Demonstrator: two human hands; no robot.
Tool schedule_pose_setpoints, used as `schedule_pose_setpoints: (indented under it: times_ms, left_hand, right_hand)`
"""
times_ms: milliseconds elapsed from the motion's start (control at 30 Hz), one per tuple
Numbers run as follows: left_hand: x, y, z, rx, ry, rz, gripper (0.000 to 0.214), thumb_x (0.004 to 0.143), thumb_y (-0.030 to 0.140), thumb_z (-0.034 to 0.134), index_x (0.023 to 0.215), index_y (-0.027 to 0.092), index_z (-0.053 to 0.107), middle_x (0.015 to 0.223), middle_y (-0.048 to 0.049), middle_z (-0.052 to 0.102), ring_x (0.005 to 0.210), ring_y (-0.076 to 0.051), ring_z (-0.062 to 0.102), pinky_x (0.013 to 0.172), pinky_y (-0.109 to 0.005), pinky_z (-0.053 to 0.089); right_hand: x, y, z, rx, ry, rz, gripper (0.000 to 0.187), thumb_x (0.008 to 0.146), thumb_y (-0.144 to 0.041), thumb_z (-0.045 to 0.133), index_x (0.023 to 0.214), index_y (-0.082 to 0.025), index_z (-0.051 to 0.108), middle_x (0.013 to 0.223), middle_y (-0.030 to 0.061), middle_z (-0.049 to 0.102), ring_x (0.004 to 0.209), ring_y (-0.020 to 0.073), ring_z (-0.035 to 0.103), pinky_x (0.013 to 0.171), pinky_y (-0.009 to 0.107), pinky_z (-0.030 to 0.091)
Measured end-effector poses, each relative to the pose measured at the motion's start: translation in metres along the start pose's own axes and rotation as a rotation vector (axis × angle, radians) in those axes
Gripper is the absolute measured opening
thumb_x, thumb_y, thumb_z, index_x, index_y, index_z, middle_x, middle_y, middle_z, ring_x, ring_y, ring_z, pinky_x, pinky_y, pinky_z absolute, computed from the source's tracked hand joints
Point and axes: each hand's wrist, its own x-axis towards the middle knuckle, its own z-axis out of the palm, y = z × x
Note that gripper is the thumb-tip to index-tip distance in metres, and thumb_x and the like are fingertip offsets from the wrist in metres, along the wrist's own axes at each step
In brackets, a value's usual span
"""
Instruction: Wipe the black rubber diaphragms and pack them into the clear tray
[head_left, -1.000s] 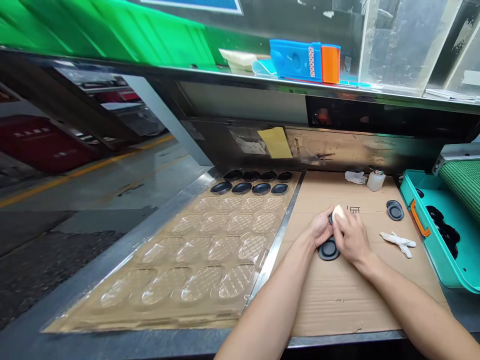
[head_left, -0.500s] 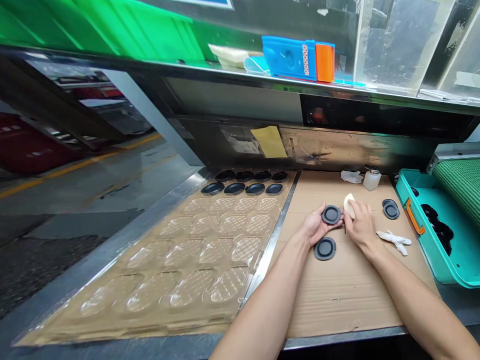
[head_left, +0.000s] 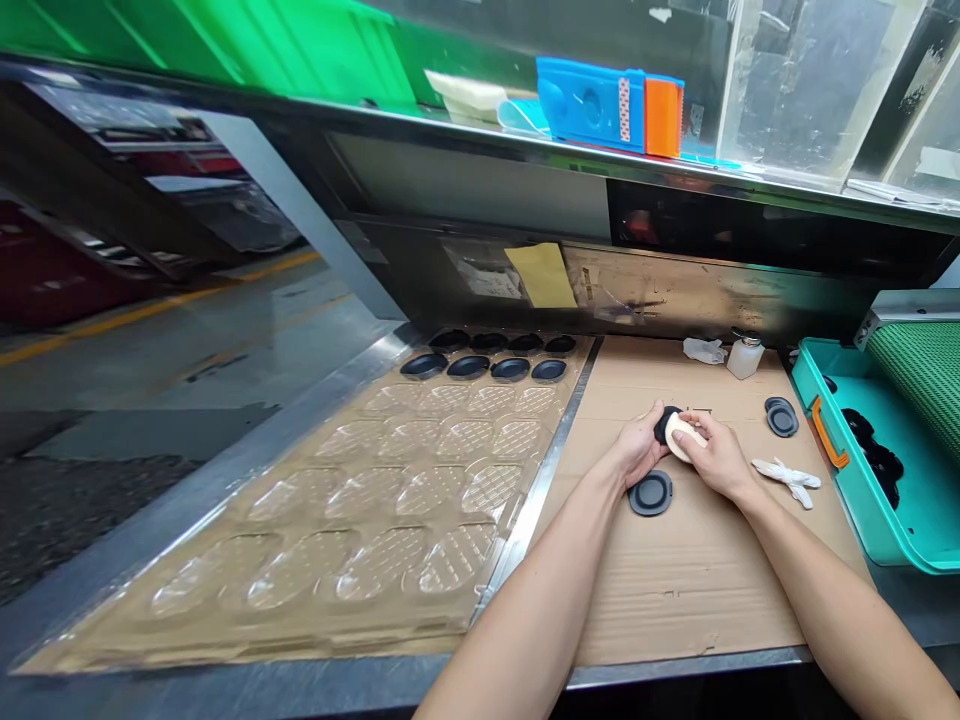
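My left hand (head_left: 640, 446) is closed round a small black round part (head_left: 664, 422), held above the cardboard. In my right hand (head_left: 716, 455) is a cream-coloured round pad (head_left: 681, 438), which lies over part of the black piece; whether the two touch is hard to tell. Just below my left hand a dark grey oval part (head_left: 650, 493) with a raised ring lies on the cardboard sheet (head_left: 675, 590). Farther right rest more dark grey parts (head_left: 781, 417), overlapping each other. A crumpled white glove (head_left: 787, 480) lies beside my right wrist.
On the left, a clear moulded tray (head_left: 360, 520) holds several black parts (head_left: 469, 367) in its far rows. A teal bin (head_left: 847, 490) with black parts stands right, by a green conveyor belt (head_left: 919, 380). A small pump bottle (head_left: 745, 355) stands at the back. A shelf overhangs the bench.
My right hand has brought the cream pad left and down over the part in my left hand. That part has turned and now shows a black face.
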Motion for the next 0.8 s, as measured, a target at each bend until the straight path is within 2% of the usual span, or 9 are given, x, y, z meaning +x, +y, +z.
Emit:
schedule_pose_setpoints:
  times_ms: [133,233,333,400,467,500,600,700,800]
  left_hand:
    - [0.0,-0.002,0.001,0.037,-0.005,0.006,0.036,0.102,0.036,0.051,0.094,0.007,0.07,0.09,-0.0167,0.075,0.085,-0.024,0.074,0.082,-0.035,0.059]
    - [-0.003,-0.002,0.002,0.044,0.015,-0.008,0.036,0.101,0.037,0.053,0.092,0.008,0.071,0.088,-0.0163,0.076,0.083,-0.024,0.074,0.082,-0.036,0.06]
    - [-0.003,-0.002,0.003,0.06,0.046,-0.017,0.035,0.102,0.035,0.051,0.091,0.008,0.07,0.088,-0.0156,0.076,0.079,-0.022,0.074,0.079,-0.036,0.061]
    - [-0.002,-0.002,0.003,0.083,0.066,-0.027,0.034,0.103,0.034,0.049,0.093,0.008,0.069,0.088,-0.0153,0.076,0.078,-0.022,0.073,0.078,-0.038,0.062]
    - [-0.001,-0.002,0.004,0.09,0.081,-0.032,0.032,0.103,0.032,0.048,0.094,0.008,0.068,0.087,-0.0149,0.075,0.077,-0.022,0.073,0.078,-0.04,0.062]
    - [0.0,-0.002,0.004,0.082,0.085,-0.031,0.032,0.103,0.031,0.048,0.093,0.008,0.068,0.086,-0.0148,0.075,0.077,-0.022,0.073,0.079,-0.04,0.062]
    - [0.0,-0.001,0.004,0.032,0.092,-0.025,0.033,0.104,0.029,0.045,0.091,0.008,0.067,0.086,-0.0148,0.075,0.079,-0.021,0.073,0.083,-0.039,0.061]
    - [-0.001,-0.001,0.006,0.036,0.112,-0.041,0.035,0.105,0.03,0.043,0.092,0.008,0.066,0.086,-0.0145,0.075,0.079,-0.021,0.073,0.082,-0.04,0.062]
    - [0.0,-0.002,0.006,0.031,0.131,-0.037,0.034,0.105,0.029,0.042,0.092,0.008,0.066,0.085,-0.0141,0.075,0.081,-0.021,0.074,0.083,-0.039,0.062]
  right_hand:
    - [0.008,0.002,0.009,0.301,-0.084,0.1,0.051,0.082,-0.052,0.07,0.118,-0.016,0.065,0.093,0.0066,0.073,0.078,0.0172,0.066,0.071,0.029,0.052]
    - [0.009,-0.001,-0.002,0.357,-0.229,0.204,0.053,0.078,-0.051,0.074,0.114,-0.013,0.068,0.086,0.0061,0.074,0.071,0.0159,0.065,0.067,0.027,0.051]
    - [0.009,-0.004,-0.02,0.177,-0.279,0.192,0.043,0.08,-0.046,0.072,0.107,-0.013,0.073,0.089,0.0071,0.075,0.074,0.0169,0.067,0.07,0.028,0.051]
    - [0.008,-0.005,-0.026,-0.032,-0.145,0.114,0.038,0.084,-0.044,0.067,0.109,-0.015,0.073,0.093,0.0067,0.076,0.078,0.018,0.068,0.075,0.029,0.052]
    - [0.006,-0.006,-0.023,-0.218,0.02,0.023,0.036,0.09,-0.042,0.06,0.116,-0.019,0.071,0.098,0.0059,0.077,0.085,0.0193,0.069,0.081,0.031,0.052]
    - [0.004,-0.008,-0.019,-0.284,0.055,-0.02,0.036,0.092,-0.042,0.058,0.119,-0.021,0.069,0.102,0.0054,0.077,0.089,0.0197,0.07,0.083,0.031,0.051]
    - [0.002,-0.012,-0.005,-0.448,-0.003,-0.093,0.034,0.097,-0.042,0.053,0.126,-0.027,0.065,0.111,0.0038,0.076,0.097,0.0206,0.071,0.085,0.029,0.05]
    - [0.003,-0.017,0.002,-0.675,0.068,0.007,0.038,0.102,-0.043,0.046,0.134,-0.029,0.059,0.111,0.0063,0.076,0.094,0.0237,0.072,0.081,0.032,0.05]
    - [0.003,-0.02,0.007,-0.782,0.103,0.073,0.04,0.103,-0.043,0.042,0.138,-0.027,0.053,0.112,0.0088,0.075,0.092,0.0252,0.072,0.077,0.032,0.049]
